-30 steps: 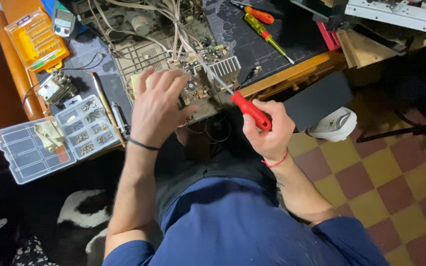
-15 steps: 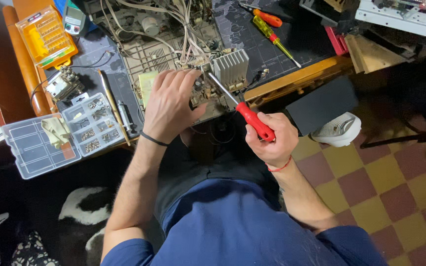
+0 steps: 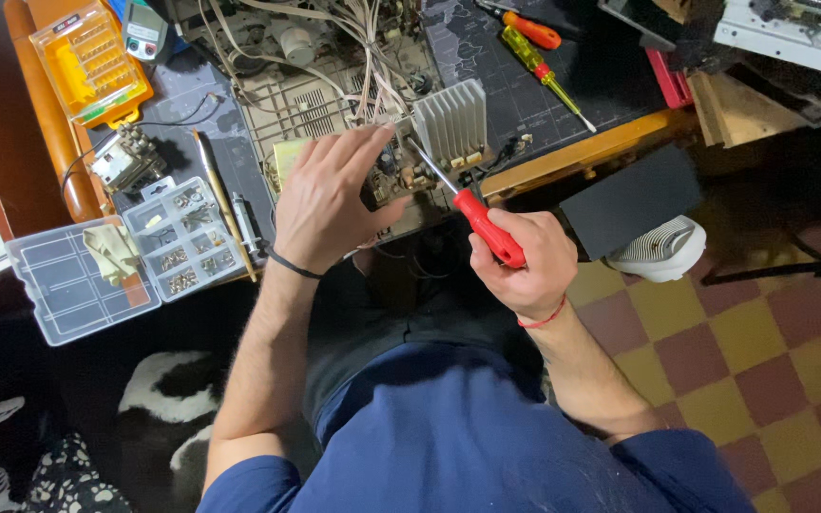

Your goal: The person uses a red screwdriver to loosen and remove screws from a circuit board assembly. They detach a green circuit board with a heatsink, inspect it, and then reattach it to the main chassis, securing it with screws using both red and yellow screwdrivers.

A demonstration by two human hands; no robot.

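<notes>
The right hand (image 3: 525,266) grips a red-handled screwdriver (image 3: 486,226), its tip beside the ribbed aluminium heat sink (image 3: 450,123) on the beige circuit board (image 3: 334,123). The left hand (image 3: 330,204) lies flat, fingers spread, on the board left of the heat sink. Risk: the tip could slip into nearby components, because the shaft meets the board at a slant.

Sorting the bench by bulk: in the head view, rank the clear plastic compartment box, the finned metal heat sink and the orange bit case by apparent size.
1. Clear plastic compartment box
2. Orange bit case
3. Finned metal heat sink
</notes>
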